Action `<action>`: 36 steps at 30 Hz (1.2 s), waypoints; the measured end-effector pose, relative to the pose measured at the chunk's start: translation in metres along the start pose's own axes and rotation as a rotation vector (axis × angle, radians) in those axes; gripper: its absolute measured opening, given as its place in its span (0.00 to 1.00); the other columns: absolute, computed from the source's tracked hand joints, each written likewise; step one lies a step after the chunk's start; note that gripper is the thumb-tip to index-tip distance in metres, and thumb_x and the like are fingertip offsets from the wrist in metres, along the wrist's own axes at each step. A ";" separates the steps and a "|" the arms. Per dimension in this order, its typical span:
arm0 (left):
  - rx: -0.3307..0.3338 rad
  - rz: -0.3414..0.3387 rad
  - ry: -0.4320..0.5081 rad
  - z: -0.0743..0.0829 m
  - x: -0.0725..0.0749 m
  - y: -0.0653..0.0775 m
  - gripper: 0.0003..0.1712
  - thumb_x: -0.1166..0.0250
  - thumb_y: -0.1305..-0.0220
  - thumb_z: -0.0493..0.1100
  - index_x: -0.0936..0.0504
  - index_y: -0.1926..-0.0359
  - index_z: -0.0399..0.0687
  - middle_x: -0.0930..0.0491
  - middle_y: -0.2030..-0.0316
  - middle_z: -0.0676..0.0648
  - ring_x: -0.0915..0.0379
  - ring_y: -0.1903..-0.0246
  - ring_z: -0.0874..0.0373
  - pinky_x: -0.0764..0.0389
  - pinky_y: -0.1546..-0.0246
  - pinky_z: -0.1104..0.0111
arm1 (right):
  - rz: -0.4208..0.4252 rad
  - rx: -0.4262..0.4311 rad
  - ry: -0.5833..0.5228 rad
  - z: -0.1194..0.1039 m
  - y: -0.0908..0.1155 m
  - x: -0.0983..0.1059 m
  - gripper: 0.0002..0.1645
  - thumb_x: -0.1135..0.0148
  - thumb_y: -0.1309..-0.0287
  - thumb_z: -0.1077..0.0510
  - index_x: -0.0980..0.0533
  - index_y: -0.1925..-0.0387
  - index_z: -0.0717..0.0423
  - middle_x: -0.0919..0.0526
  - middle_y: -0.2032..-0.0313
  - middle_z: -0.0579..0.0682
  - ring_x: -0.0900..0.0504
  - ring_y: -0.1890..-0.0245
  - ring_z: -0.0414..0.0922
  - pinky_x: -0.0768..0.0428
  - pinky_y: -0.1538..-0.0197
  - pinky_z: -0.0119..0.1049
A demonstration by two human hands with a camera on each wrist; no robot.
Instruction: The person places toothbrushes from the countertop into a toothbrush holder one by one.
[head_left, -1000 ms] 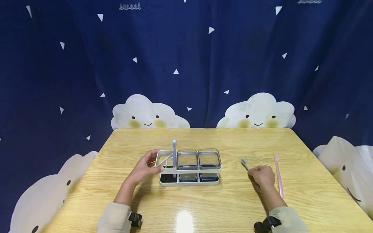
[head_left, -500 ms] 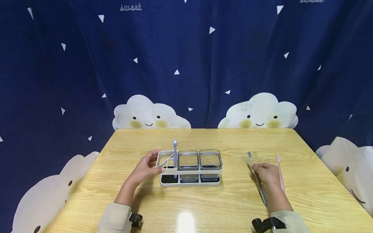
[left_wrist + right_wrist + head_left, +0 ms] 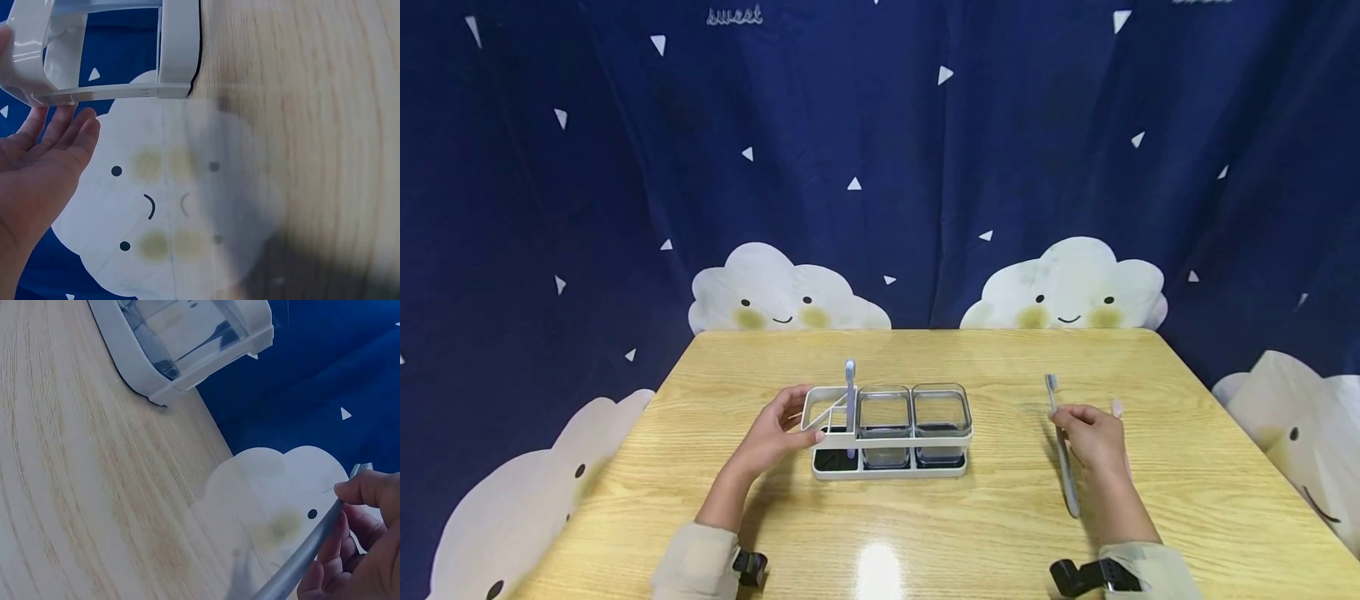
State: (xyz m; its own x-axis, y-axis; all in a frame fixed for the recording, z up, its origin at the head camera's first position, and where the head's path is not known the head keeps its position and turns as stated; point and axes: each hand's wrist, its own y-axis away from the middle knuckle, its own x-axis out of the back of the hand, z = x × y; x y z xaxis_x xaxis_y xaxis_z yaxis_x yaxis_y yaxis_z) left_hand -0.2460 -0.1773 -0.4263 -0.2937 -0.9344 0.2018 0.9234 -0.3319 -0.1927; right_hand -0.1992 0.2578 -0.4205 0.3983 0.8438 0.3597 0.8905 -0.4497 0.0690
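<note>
My left hand holds the left end of a white toothbrush holder, thumb on the front rail and fingers round the far side. In the left wrist view its fingertips touch the holder's side. A bluish-purple toothbrush stands upright in the holder's left section, head up. Further right, my right hand pinches a grey toothbrush between thumb and fingers, bristles at the far end. The right wrist view shows its grey handle slanting under the thumb, raised off the table.
Two clear square cups sit in the holder's middle and right sections. A pink toothbrush lies on the wooden table, mostly hidden behind my right hand and forearm. A dark blue curtain with clouds hangs behind the table.
The grey toothbrush has come up off the table in my right hand and swung from slanting left to nearly straight ahead. My left hand and the holder have stayed in place.
</note>
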 end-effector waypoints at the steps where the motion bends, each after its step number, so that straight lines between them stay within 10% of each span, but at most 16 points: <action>1: -0.001 0.000 0.000 0.000 0.000 0.000 0.39 0.30 0.52 0.30 0.38 0.38 0.33 0.32 0.45 0.32 0.40 0.42 0.34 0.41 0.40 0.52 | 0.003 -0.003 -0.011 -0.001 0.000 0.000 0.18 0.40 0.42 0.55 0.23 0.56 0.65 0.21 0.71 0.43 0.25 0.69 0.40 0.28 0.66 0.36; 14: 0.013 -0.052 0.025 0.000 0.004 -0.001 0.43 0.30 0.52 0.30 0.41 0.35 0.36 0.35 0.45 0.27 0.41 0.43 0.34 0.40 0.39 0.54 | 0.108 0.024 -0.258 -0.019 0.010 -0.008 0.13 0.37 0.43 0.58 0.24 0.60 0.63 0.24 0.74 0.38 0.25 0.70 0.34 0.27 0.69 0.28; 36: 0.038 -0.080 0.030 -0.004 0.007 0.000 0.45 0.28 0.51 0.33 0.42 0.34 0.35 0.36 0.43 0.28 0.41 0.41 0.35 0.40 0.40 0.55 | 0.145 0.145 -0.286 -0.040 0.012 -0.014 0.05 0.32 0.49 0.60 0.22 0.72 0.57 0.24 0.76 0.42 0.27 0.72 0.37 0.28 0.70 0.25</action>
State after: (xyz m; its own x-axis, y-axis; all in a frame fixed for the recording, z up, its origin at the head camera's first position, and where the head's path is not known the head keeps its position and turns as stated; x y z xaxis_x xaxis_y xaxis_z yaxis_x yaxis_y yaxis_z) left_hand -0.2493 -0.1843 -0.4285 -0.3739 -0.9085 0.1865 0.9051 -0.4014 -0.1404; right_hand -0.2029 0.2284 -0.3877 0.5498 0.8314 0.0799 0.8341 -0.5416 -0.1043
